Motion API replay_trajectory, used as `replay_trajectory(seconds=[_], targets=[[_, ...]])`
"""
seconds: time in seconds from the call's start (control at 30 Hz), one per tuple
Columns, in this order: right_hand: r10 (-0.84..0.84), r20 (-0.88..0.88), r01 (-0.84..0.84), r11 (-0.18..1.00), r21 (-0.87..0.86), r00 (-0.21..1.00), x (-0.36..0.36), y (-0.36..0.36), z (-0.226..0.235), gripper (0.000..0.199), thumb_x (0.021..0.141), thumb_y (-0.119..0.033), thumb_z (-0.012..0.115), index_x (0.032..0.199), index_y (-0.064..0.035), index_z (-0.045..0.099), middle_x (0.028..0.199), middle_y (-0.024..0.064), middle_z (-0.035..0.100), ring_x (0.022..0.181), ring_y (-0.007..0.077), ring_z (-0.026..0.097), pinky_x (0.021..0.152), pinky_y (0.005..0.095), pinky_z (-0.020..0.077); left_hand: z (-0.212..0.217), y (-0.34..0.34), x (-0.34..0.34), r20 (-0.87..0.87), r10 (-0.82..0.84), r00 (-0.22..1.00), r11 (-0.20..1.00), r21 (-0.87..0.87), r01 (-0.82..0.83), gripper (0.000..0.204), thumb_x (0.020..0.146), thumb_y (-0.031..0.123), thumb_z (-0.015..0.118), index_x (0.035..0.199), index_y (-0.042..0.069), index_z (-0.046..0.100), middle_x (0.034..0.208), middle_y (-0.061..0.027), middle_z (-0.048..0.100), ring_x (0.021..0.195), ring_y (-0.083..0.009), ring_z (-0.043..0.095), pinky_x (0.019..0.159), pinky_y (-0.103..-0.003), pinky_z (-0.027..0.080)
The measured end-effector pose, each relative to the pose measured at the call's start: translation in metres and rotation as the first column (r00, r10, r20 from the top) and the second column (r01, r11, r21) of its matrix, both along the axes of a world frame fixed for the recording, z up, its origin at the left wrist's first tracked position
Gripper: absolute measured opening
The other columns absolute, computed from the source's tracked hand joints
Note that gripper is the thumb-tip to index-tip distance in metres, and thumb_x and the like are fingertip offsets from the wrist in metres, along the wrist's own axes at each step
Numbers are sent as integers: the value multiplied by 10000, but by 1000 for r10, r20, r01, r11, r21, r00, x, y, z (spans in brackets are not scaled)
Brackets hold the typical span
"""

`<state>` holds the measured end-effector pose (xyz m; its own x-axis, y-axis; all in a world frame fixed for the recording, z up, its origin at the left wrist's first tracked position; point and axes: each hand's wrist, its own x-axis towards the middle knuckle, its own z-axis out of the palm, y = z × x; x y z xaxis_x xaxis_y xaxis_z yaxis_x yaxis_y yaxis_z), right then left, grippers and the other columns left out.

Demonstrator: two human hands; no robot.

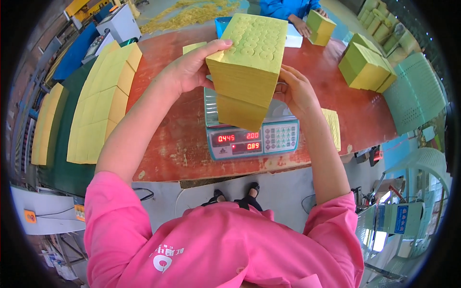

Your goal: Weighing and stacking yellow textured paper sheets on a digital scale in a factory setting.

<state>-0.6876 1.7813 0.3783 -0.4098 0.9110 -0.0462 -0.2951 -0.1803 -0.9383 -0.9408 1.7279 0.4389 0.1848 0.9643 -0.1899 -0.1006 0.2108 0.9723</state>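
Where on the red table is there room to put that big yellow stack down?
Bare red table lies left of the scale, under the left hand. More lies right of the right hand, between the thin yellow stack and the block piles. The far edge is crowded.

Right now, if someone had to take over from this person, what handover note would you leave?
Left hand: grips the left side of the thick yellow paper stack.
Right hand: supports its right side.
The stack is tilted over the digital scale, lower corner at the pan; the display is lit.
Done: more stacks lie on the red table.
Left: this stack is not yet lying flat on the pan.
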Motion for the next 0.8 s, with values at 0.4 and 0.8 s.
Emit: replay_trajectory(seconds=[0.4, 0.8], targets=[[-55, 88, 56, 998, -10, 995, 2, 2, -16, 366, 977, -210, 561, 1267, 13, 570, 923, 41, 647, 702, 106, 601, 623, 245, 487, -16, 3, -1, -44, -2, 999, 1000, -21, 2, 841, 787, 621, 648, 1405, 86, 446, 1325, -147, 526, 1219, -279, 511, 940, -511, 465], [-144, 153, 139, 989, 47, 978, -7, -6, -21, 333, 963, -212, 559, 1203, 13, 617, 863, 32, 642, 659, 93, 581, 589, 236, 456, -15, -8, 6, -48, 98, 994, 995, -9, -99, 823, 744, 653, 663, 1329, 89, 528, 1239, -130, 574, 1144, -253, 533, 922, -455, 445]])
